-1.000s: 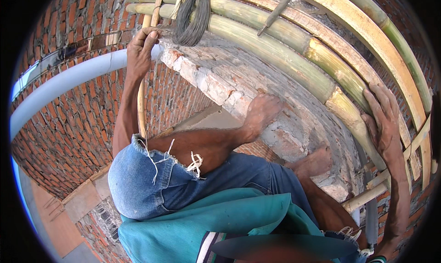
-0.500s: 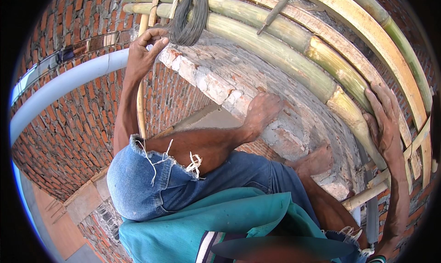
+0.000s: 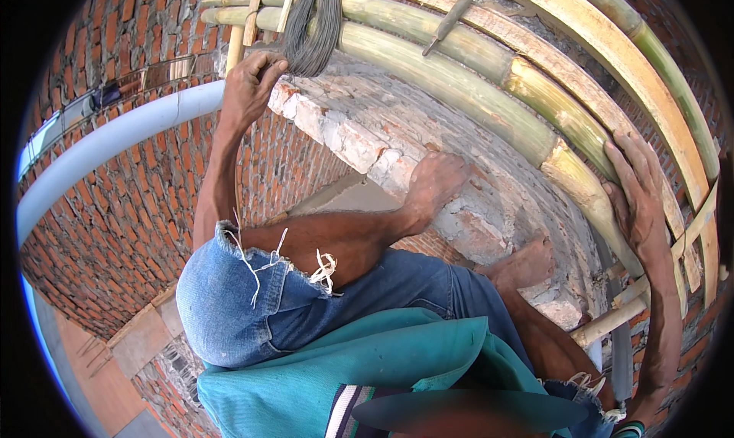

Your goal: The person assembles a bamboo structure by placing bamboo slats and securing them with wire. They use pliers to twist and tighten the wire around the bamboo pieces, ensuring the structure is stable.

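A thick looped bundle of dark grey binding wire (image 3: 315, 37) hangs over the bamboo poles (image 3: 451, 86) at the upper middle. My left hand (image 3: 252, 85) is at the bundle's lower left edge, thumb and fingers pinched together on the wire. How many strands are between the fingertips I cannot tell. On the right, my right hand (image 3: 641, 186) lies with fingers stretched over the bamboo and the wooden strip (image 3: 589, 109) beside it. A pointed tool with an orange handle end (image 3: 456, 16) rests across the poles. My bare feet (image 3: 440, 182) are on the rough brick wall top (image 3: 359, 144).
A pale blue-grey pipe (image 3: 122, 132) curves past on the left. Brick walls (image 3: 115, 216) rise around, with a drop beside the wall top to a lower floor (image 3: 99, 369). Curved wooden planks (image 3: 612, 40) and crossing sticks (image 3: 612, 323) lie at the right.
My left hand has shifted slightly right and its thumb and fingers have closed at the wire bundle. The right hand stays on the bamboo, nearly still.
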### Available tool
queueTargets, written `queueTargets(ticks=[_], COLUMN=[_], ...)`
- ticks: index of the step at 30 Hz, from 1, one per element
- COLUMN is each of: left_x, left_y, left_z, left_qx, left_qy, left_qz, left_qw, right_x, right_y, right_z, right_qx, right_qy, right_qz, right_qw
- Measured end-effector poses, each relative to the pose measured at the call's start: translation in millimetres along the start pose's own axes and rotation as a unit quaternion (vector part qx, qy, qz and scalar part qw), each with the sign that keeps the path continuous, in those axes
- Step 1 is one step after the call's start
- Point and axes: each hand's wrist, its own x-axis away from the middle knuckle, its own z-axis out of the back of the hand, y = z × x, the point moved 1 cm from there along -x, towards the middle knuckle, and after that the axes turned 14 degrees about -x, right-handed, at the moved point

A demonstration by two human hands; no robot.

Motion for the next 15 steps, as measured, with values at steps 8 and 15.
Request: queueTargets(ticks=[8,15], left_x=[30,40], left_y=[2,24], left_z=[8,8], left_qx=[0.019,0.137], left_qy=[0.08,0.058], left_qz=[-0.028,0.091], left_qw=[0.996,0.985], right_x=[-2,-88], right_y=[-4,-49], right_z=[2,11], right_qx=[0.005,0.065], right_qy=[0.004,0.014], right_qz=[0.004,0.213], right_qw=[1.0,0.975])
